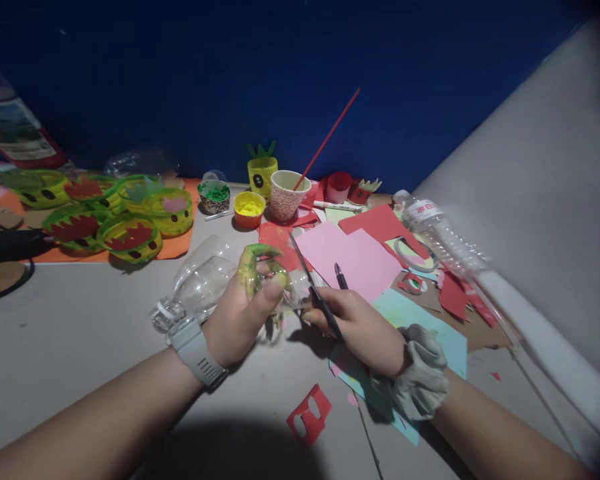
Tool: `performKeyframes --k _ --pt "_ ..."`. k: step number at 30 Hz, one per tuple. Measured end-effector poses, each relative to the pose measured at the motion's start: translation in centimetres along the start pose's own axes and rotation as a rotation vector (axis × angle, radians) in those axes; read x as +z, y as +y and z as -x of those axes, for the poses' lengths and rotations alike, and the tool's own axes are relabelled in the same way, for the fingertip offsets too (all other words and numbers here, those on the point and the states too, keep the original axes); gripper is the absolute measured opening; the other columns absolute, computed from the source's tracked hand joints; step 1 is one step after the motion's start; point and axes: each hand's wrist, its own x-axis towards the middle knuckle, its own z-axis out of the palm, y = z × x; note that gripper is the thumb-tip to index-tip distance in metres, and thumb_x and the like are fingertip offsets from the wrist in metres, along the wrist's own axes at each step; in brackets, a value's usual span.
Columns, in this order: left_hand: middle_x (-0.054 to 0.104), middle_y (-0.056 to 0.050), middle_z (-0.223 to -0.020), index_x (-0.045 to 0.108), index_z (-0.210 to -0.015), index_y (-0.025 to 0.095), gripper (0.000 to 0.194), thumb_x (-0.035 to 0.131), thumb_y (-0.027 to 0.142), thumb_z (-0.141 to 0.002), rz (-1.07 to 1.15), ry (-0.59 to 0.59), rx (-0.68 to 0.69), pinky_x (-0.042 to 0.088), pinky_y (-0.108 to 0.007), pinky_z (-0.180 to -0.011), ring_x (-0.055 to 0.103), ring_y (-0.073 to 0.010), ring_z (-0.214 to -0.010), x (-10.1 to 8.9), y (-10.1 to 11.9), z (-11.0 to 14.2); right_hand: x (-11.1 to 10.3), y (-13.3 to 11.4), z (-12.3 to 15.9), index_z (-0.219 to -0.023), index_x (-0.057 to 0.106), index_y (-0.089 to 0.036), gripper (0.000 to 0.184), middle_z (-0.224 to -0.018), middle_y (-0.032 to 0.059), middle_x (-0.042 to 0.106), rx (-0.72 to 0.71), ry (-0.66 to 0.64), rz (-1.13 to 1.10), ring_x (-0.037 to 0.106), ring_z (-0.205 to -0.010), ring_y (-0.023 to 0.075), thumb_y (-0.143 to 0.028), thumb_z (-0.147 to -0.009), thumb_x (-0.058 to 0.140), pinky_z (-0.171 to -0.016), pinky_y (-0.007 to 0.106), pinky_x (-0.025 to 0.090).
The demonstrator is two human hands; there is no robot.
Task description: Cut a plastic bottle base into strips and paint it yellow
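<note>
My left hand [243, 313], with a grey watch on the wrist, grips a clear plastic piece smeared with green paint [263, 270]. Against that piece my right hand [360, 327] holds black-handled scissors [310, 283], blades pointing up and left. A grey scrunchie sits on my right wrist. A cut clear plastic bottle [195, 283] lies on the table just left of my left hand.
Pink paper [355, 257], red paper and scraps cover the table on the right, with a pen [340, 275] and a clear bottle [443, 237]. Behind stand paint cups [249, 208] and a patterned cup [286, 193] with a red stick. Several green-yellow painted bottle bowls [130, 237] sit at left.
</note>
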Motion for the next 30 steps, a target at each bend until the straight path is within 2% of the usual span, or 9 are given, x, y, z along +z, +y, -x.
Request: performKeyframes --k 4,7,11,15,19,22,25,28,30 --pt "0.05 0.001 -0.086 0.047 -0.099 0.023 0.036 0.051 0.055 -0.086 -0.047 -0.001 0.032 0.042 -0.029 -0.08 0.051 -0.015 -0.081 0.1 0.5 0.0 0.0 -0.3 0.0 -0.074 0.045 -0.017 0.037 -0.064 -0.0041 0.046 -0.018 0.007 0.054 0.046 -0.057 0.0076 -0.051 -0.085 0.055 -0.056 0.021 0.035" --pt "0.052 0.001 -0.082 0.049 -0.095 0.022 0.039 0.049 0.059 -0.085 0.018 -0.009 0.018 0.044 -0.029 -0.076 0.052 -0.0146 -0.076 0.1 0.2 0.0 0.1 -0.3 0.0 -0.074 0.044 -0.018 0.038 -0.063 -0.0044 0.045 -0.013 0.008 0.047 0.049 -0.056 0.0083 -0.052 -0.085 0.054 -0.056 0.022 0.035" --pt "0.054 0.0 -0.072 0.052 -0.089 0.021 0.046 0.044 0.066 -0.083 0.139 0.009 -0.118 0.047 -0.029 -0.065 0.054 -0.0144 -0.066 0.0 -0.7 0.0 0.4 0.0 0.0 -0.07 0.041 -0.018 0.04 -0.06 -0.0048 0.045 0.034 0.028 0.012 0.055 -0.053 0.0096 -0.053 -0.087 0.051 -0.055 0.023 0.035" --pt "0.054 0.001 -0.066 0.053 -0.082 0.02 0.053 0.043 0.072 -0.079 0.236 0.051 -0.246 0.047 -0.026 -0.055 0.054 -0.0137 -0.058 0.1 -0.4 -0.3 0.4 -0.2 0.0 -0.068 0.041 -0.018 0.042 -0.057 -0.0032 0.051 0.056 0.053 0.072 0.054 -0.054 0.0102 -0.054 -0.088 0.048 -0.056 0.024 0.035" --pt "0.054 0.002 -0.06 0.053 -0.095 0.02 0.061 0.034 0.075 -0.079 0.368 0.042 -0.342 0.04 -0.024 -0.041 0.05 -0.0125 -0.045 0.3 0.3 -0.5 0.3 -0.6 0.0 -0.066 0.043 -0.017 0.043 -0.057 -0.0019 0.054 0.086 0.063 0.117 0.051 -0.054 0.01 -0.054 -0.088 0.048 -0.057 0.024 0.036" --pt "0.055 0.003 -0.064 0.049 -0.107 0.021 0.06 0.043 0.073 -0.078 0.35 0.023 -0.294 0.041 -0.023 -0.042 0.051 -0.0117 -0.045 0.2 0.2 -0.3 0.4 -0.5 0.0 -0.065 0.043 -0.017 0.043 -0.056 -0.0028 0.052 0.07 0.073 0.051 0.05 -0.053 0.0092 -0.054 -0.087 0.049 -0.056 0.023 0.037" --pt "0.054 0.003 -0.067 0.05 -0.107 0.02 0.053 0.056 0.064 -0.077 0.202 0.04 -0.218 0.046 -0.024 -0.049 0.051 -0.0106 -0.05 0.1 0.0 -0.1 0.4 -0.2 0.0 -0.068 0.046 -0.017 0.041 -0.057 -0.0037 0.048 0.066 0.07 -0.03 0.05 -0.052 0.0086 -0.054 -0.086 0.051 -0.054 0.022 0.039" --pt "0.053 0.002 -0.073 0.052 -0.104 0.021 0.047 0.05 0.063 -0.082 0.119 0.127 -0.136 0.047 -0.026 -0.058 0.052 -0.0111 -0.057 0.1 0.0 -0.1 0.4 0.0 -0.1 -0.069 0.044 -0.017 0.04 -0.058 -0.0037 0.047 0.07 0.042 -0.048 0.053 -0.054 0.0095 -0.053 -0.086 0.052 -0.054 0.022 0.038" --pt "0.053 0.002 -0.074 0.053 -0.099 0.021 0.046 0.047 0.064 -0.083 0.112 0.137 -0.106 0.045 -0.027 -0.059 0.05 -0.0117 -0.059 0.1 0.1 -0.2 0.3 -0.1 -0.1 -0.069 0.041 -0.017 0.041 -0.059 -0.004 0.047 0.072 0.016 -0.041 0.055 -0.054 0.0097 -0.053 -0.086 0.052 -0.054 0.022 0.038"
